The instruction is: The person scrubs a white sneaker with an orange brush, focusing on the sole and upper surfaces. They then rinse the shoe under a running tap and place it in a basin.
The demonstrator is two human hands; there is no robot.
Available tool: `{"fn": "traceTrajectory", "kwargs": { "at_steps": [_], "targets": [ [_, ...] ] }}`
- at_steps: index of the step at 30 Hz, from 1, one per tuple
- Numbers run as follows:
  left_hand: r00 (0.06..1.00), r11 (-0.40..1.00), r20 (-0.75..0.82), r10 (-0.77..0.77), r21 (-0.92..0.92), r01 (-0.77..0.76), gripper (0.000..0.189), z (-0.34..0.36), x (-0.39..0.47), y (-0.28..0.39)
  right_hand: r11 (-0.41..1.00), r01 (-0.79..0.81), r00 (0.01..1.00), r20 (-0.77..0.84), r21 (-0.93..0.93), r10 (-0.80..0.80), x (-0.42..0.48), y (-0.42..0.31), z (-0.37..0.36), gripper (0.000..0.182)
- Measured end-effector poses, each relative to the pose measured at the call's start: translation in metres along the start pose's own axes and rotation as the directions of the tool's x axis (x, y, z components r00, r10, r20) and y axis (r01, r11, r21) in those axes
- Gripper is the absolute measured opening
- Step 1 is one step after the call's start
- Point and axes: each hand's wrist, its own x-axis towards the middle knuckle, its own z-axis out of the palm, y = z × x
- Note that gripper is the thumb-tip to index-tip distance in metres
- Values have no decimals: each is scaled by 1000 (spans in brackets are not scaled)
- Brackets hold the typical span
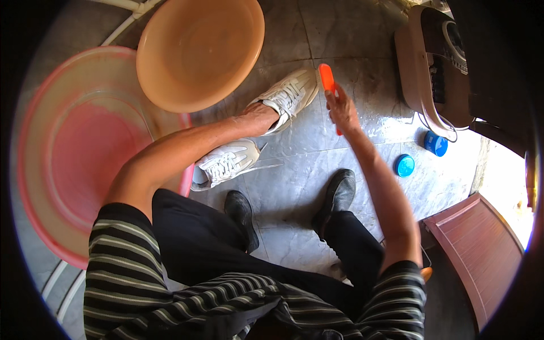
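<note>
My left hand (260, 118) is pushed into the opening of a white and cream lace-up sneaker (297, 91), holding it off to the front; the fingers are hidden inside. In my right hand (343, 111) is an orange-handled scrub brush (326, 78), gripped by its handle. The pale bristles face the sneaker's toe and appear to touch it. Behind my left forearm, a second white sneaker (229, 162) rests near the pink basin's rim, its laces trailing loose.
A large pink basin (34, 170) stands at left, with a tilted peach-coloured basin (199, 51) over its far side. On the wet grey tile floor (293, 170) are a blue tub (436, 143) and a round blue lid (404, 165). A beige appliance (410, 72) and a reddish-brown panel (480, 246) stand right.
</note>
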Motion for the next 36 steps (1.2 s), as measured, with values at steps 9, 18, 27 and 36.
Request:
{"fn": "traceTrajectory", "kwargs": {
  "at_steps": [9, 18, 27, 36],
  "targets": [
    [833, 917, 508, -222, 398, 2, 49, -10, 92, 14, 992, 100, 922, -367, -75, -121, -85, 31, 111, 60],
    [991, 993, -65, 119, -6, -120, 60, 4, 100, 12, 993, 93, 846, -520, -74, -118, -37, -8, 103, 59],
    [997, 996, -58, 60, 71, -56, 61, 6, 94, 7, 972, 127, 812, -542, -197, -216, -82, 15, 155, 68],
    [982, 989, 120, -143, -14, 145, 57, 11, 90, -1, 959, 192, 802, -530, -208, -275, -51, -10, 133, 61]
  ]
}}
